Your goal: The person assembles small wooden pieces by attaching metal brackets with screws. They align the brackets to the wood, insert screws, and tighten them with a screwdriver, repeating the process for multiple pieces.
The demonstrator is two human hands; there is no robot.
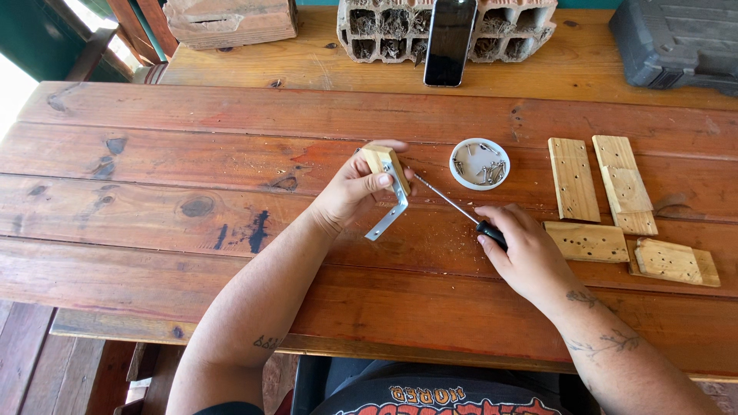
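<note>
Reddish, scratched wooden planks form the counter (pixel 192 253), dusted with pale sawdust near its middle. Left hand (pixel 355 188) pinches a small pale wood block (pixel 382 160) with a bent metal angle bracket (pixel 390 211) against it; the bracket's free leg slants down toward the person. Right hand (pixel 526 253) is closed around a black-handled screwdriver (pixel 461 209), its thin steel shaft running up-left to the block. Just right of the block sits a round white lid of screws (pixel 479 164); further right lie flat drilled wood pieces (pixel 573 178).
</note>
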